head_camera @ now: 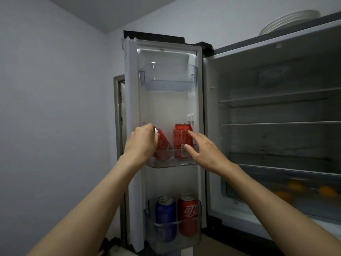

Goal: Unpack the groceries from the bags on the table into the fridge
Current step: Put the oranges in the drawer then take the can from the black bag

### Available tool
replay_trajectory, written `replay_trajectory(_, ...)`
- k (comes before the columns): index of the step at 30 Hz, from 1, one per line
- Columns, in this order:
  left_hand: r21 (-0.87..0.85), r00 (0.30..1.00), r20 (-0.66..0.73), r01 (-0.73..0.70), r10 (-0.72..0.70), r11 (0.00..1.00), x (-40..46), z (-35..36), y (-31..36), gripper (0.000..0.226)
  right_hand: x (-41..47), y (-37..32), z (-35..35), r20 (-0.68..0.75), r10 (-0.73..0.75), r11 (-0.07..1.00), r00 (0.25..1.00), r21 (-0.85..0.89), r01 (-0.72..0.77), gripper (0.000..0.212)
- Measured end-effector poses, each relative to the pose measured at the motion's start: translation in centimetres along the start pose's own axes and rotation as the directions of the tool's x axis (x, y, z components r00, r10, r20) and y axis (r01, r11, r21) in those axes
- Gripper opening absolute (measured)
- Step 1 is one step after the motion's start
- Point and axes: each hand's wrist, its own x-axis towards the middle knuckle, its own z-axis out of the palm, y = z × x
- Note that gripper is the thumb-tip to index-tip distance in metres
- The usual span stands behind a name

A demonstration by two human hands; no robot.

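Observation:
The fridge door (166, 108) stands open in front of me. My left hand (142, 143) grips a tilted red can (163, 145) by its top, its base resting in the middle door shelf (166, 164). An upright red can (181, 140) stands to its right in the same shelf. My right hand (204, 150) has its fingers spread, fingertips touching or just off that upright can. In the bottom door shelf (173, 223) stand a blue can (166, 217) and another red can (188, 213).
The top door shelf (168, 78) holds nothing. The fridge interior (276, 117) at right has bare wire shelves, and oranges (326, 191) lie in the lower drawer. Plates (287, 21) are stacked on the fridge top. A grey wall fills the left.

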Motion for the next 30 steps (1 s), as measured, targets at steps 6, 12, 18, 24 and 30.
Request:
replay_trajectory(6,-0.064,0.993,0.099,-0.061,0.067,0.996,-1.7,-0.2,-0.3,0.030,-1.7,-0.5,0.2,0.028,-0.027,0.994,0.999,-0.103,0.030,0.060)
replay_trajectory(12,-0.088,0.989,0.087,-0.111,0.119,0.990,-4.6,-1.7,-3.1,0.062,-3.1,-3.8,1.6,-0.059,-0.142,0.975,0.988,-0.179,0.129,0.061)
replay_trajectory(18,0.058,0.990,0.104,-0.105,0.099,0.993,-8.8,-6.6,-9.6,0.059,-4.7,-10.5,5.7,-0.160,-0.289,0.943,0.944,-0.219,0.251,0.062)
replay_trajectory(24,0.228,0.988,0.155,-0.049,0.014,0.973,-16.2,-12.6,-20.2,0.059,-7.9,-20.5,15.5,-0.041,-0.366,0.912,0.930,-0.215,0.349,0.065)
replay_trajectory(30,0.442,0.981,0.137,0.066,-0.140,0.895,-26.1,-20.4,-33.6,0.061,-11.4,-32.4,27.5,0.095,-0.411,0.880,0.907,-0.219,0.422,0.068)
